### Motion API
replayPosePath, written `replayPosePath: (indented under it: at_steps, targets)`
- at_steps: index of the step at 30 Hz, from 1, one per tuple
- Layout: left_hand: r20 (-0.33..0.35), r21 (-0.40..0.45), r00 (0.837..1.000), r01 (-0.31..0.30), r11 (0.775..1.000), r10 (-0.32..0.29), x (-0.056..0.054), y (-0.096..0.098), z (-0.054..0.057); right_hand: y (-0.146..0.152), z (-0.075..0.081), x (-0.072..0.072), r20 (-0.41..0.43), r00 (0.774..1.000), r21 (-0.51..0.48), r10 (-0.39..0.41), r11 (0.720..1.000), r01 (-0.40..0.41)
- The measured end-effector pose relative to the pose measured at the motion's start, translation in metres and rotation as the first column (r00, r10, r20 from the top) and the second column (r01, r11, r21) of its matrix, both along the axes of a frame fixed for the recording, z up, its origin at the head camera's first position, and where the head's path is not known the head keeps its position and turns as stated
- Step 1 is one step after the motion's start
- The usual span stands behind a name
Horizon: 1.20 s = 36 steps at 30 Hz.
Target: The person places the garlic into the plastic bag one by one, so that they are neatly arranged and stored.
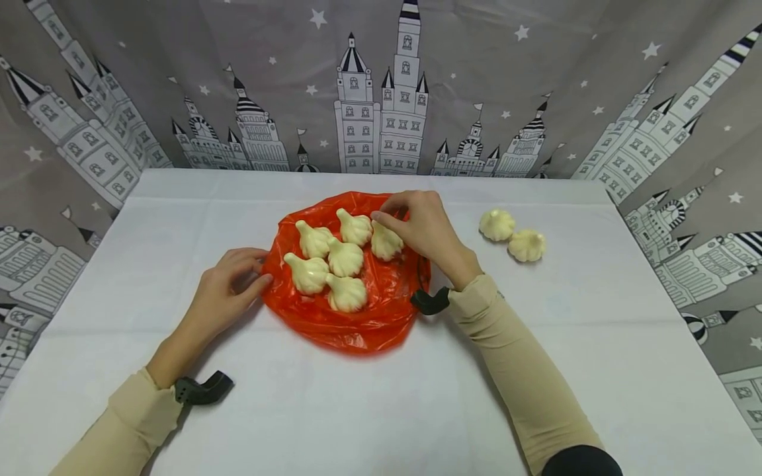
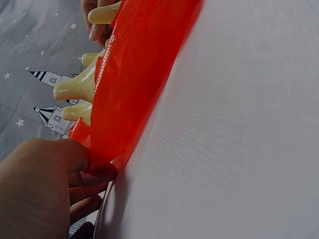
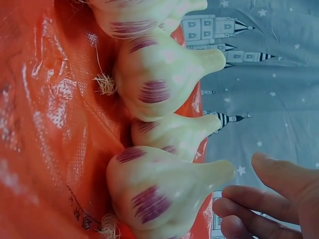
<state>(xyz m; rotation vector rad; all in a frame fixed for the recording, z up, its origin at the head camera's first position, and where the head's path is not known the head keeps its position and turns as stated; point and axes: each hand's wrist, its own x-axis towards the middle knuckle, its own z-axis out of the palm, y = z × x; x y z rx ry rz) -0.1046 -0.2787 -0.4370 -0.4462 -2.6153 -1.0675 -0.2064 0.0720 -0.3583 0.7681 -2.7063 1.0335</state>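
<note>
Several cream-coloured model garlic bulbs (image 1: 345, 258) with purple streaks stand and lean in an opened red plastic bag (image 1: 333, 334) on the table. At the bag's left edge, my left hand (image 1: 229, 287) pinches the rim between thumb and fingers, as the left wrist view shows. My right hand (image 1: 419, 221) hovers at the bag's far right side, over the rightmost garlic bulb (image 1: 387, 243). In the right wrist view its thumb and fingers are parted and loosely bent, just clear of the stem of the nearest garlic bulb (image 3: 154, 191).
Two more garlic bulbs (image 1: 497, 225) lie side by side on the white tablecloth (image 1: 595, 370), right of the bag. Behind the table hangs a grey curtain (image 1: 476, 39) printed with castles and stars. A dark wrist mount (image 1: 205, 389) sticks out from the left cuff.
</note>
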Motion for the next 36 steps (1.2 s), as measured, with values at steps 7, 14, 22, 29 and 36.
replayPosePath:
  at_steps: [7,14,22,29,36]
  targets:
    - [-0.035,0.003,0.999,0.015,1.0,-0.015,-0.001,0.0,0.0,0.009,-0.005,0.0,-0.069,0.997,-0.056,-0.033,0.998,0.03]
    - [-0.03,0.003,0.999,0.013,1.0,-0.013,0.001,0.001,0.001,0.026,-0.007,-0.001,-0.103,0.992,-0.09,-0.077,0.994,0.068]
    - [-0.009,-0.008,1.0,0.0,1.0,0.0,0.002,0.002,0.002,0.058,-0.006,0.001,-0.112,0.982,-0.073,-0.151,0.987,0.143]
    - [-0.01,-0.005,1.0,-0.002,1.0,0.002,0.003,0.002,0.002,0.089,-0.006,0.005,-0.158,0.968,-0.081,-0.195,0.98,0.184]
    - [-0.023,-0.011,1.0,0.005,1.0,-0.005,0.001,0.002,0.002,0.115,-0.008,0.01,-0.199,0.95,-0.071,-0.241,0.97,0.231]
